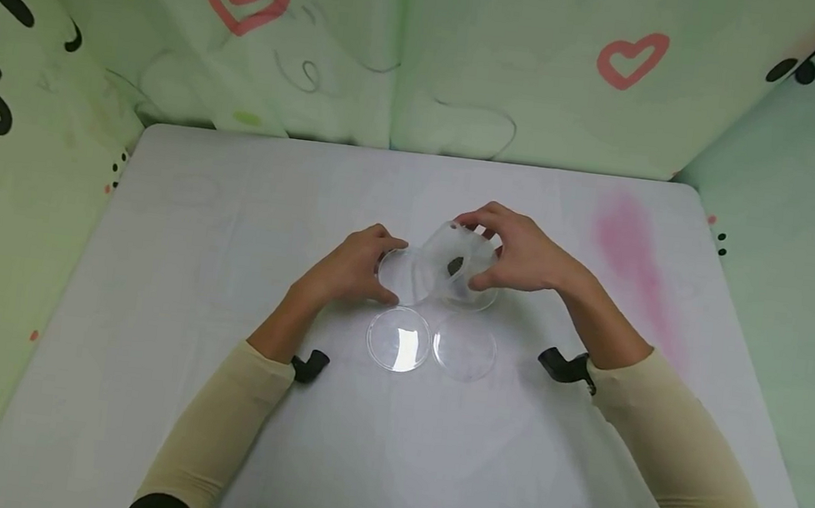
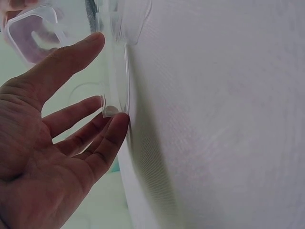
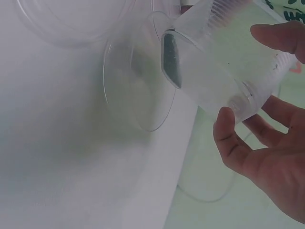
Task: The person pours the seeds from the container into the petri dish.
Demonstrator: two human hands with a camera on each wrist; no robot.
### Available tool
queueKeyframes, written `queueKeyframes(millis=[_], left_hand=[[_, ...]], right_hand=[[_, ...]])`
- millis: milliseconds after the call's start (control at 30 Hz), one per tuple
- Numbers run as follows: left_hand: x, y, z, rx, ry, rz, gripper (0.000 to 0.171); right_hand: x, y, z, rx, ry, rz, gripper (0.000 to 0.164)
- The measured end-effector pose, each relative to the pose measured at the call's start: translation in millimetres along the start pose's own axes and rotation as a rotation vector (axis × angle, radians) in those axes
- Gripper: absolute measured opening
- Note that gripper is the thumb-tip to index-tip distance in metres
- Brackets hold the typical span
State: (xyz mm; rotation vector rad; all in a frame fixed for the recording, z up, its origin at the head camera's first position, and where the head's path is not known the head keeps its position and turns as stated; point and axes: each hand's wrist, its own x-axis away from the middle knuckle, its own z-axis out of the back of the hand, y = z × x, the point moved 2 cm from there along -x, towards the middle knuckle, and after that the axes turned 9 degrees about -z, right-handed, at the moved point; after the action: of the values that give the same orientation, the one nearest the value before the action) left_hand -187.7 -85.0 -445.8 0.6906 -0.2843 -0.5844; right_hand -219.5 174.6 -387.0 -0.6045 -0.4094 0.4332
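My left hand (image 1: 357,265) grips a clear, shallow round dish (image 1: 399,278) by its edge, thumb on the near side and fingers on the far side. In the left wrist view that dish (image 2: 120,76) stands edge-on between thumb and fingertips. My right hand (image 1: 524,255) holds a translucent plastic container (image 3: 219,71), tilted with its mouth down over another clear dish (image 3: 121,83) at the back right. A dark green patch (image 3: 170,59) shows at the container's mouth. The container overlaps both back dishes in the head view.
Nearer me, two clear round pieces (image 1: 399,339) lie side by side, the right one (image 1: 468,349) faint against the white tabletop (image 1: 187,262). Green printed curtains (image 1: 415,54) stand behind and at both sides. A black wrist camera mount (image 1: 310,366) projects from each sleeve.
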Motion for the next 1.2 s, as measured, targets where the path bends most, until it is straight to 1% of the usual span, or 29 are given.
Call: queueKeyframes(millis=[267,633,867,1067,1200], left_hand=[[-1.2,-0.7,-1.2,0.0,-0.012,0.019,0.084],[-1.7,-1.8,-1.4,-0.003,-0.009,0.029,0.083],[-2.0,0.1,0.5,-0.008,-0.01,0.018,0.083],[0.5,0.9,-0.5,0.002,-0.014,0.034,0.083],[1.0,1.5,-0.5,-0.002,-0.007,0.02,0.083]], right_hand=[[-3.6,-3.8,1.5,0.042,-0.034,-0.063,0.076],[-5.2,-7.0,2.0,0.049,-0.019,-0.034,0.073],[-6.0,-7.8,2.2,0.068,-0.009,-0.009,0.072],[-6.6,-9.5,-0.1,0.07,-0.014,-0.005,0.073],[-6.4,-11.4,0.3,0.07,-0.017,0.004,0.073]])
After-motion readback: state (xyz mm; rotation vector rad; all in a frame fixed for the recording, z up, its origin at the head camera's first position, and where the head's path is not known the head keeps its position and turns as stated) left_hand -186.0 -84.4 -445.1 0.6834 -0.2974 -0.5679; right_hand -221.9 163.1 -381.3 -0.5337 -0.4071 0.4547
